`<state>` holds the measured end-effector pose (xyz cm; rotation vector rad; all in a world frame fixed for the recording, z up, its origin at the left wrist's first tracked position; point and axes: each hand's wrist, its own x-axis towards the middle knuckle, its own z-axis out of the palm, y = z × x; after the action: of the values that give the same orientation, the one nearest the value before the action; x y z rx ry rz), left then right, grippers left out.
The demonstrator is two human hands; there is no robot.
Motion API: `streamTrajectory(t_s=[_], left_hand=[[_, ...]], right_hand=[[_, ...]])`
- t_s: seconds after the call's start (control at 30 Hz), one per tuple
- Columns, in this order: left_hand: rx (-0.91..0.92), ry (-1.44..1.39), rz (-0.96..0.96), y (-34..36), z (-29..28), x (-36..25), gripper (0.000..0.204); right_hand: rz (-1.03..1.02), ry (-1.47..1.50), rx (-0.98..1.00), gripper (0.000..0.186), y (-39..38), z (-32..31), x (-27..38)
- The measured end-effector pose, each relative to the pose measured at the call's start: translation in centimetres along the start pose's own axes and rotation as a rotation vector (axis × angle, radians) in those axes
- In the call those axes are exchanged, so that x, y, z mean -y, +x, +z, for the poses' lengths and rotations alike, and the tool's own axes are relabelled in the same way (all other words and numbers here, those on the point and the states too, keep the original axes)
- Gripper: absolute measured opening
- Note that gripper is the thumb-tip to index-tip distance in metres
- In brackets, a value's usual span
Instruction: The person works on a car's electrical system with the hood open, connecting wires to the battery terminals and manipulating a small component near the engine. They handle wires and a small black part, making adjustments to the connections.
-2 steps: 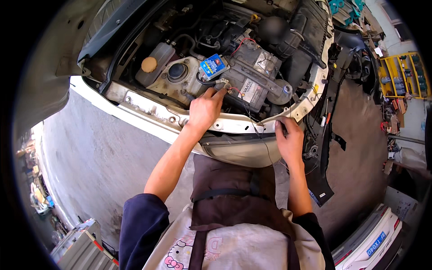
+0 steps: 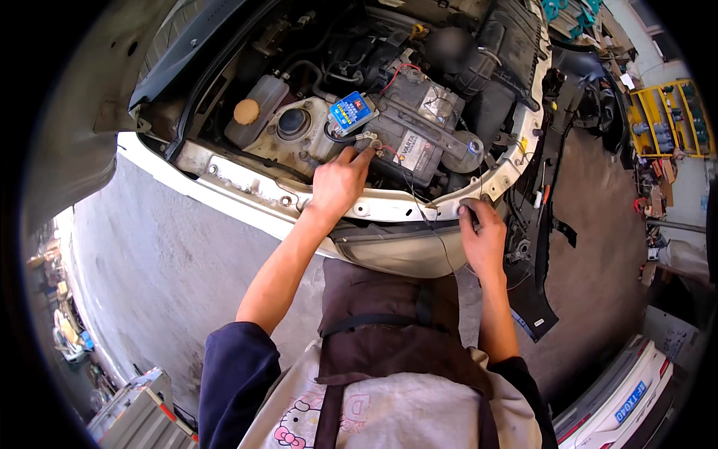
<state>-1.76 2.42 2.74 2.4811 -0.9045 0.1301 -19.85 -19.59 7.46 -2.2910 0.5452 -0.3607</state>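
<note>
My left hand (image 2: 339,183) reaches over the white front edge of the car, palm down. Its thumb and fingertips are closed beside a round metal cable end (image 2: 375,144), and what they pinch is too small to make out. A thin red wire (image 2: 387,150) starts near these fingertips and joins a dark lead (image 2: 413,191) hanging over the white body edge (image 2: 389,209). My right hand (image 2: 482,228) rests at that edge above the headlight (image 2: 404,248), its fingers bent and closed. Whatever they hold is hidden. Just beyond my left hand are the car battery (image 2: 419,153) and a blue box (image 2: 351,112).
A coolant tank with a tan cap (image 2: 247,112) and a strut mount (image 2: 294,122) sit left in the engine bay. To the right, a black bumper part (image 2: 535,299) lies on the floor near a yellow rack (image 2: 662,123). Another white car (image 2: 621,396) stands lower right.
The right thumb and fingers have shifted slightly at the body edge. My left hand stays at the metal cable end.
</note>
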Motion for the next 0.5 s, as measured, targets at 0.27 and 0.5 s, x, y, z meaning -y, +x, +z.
streamTrajectory(t_s=[0.27, 0.5], left_hand=[[0.122, 0.212, 0.194, 2.0, -1.1, 0.4, 0.028], [0.267, 0.174, 0.328, 2.5, -2.8, 1.7, 0.050]], right_hand=[[0.088, 0.058, -0.189, 0.010, -4.6, -1.4, -1.2], [0.108, -0.025, -0.225, 0.013, -8.3, -1.7, -1.6]])
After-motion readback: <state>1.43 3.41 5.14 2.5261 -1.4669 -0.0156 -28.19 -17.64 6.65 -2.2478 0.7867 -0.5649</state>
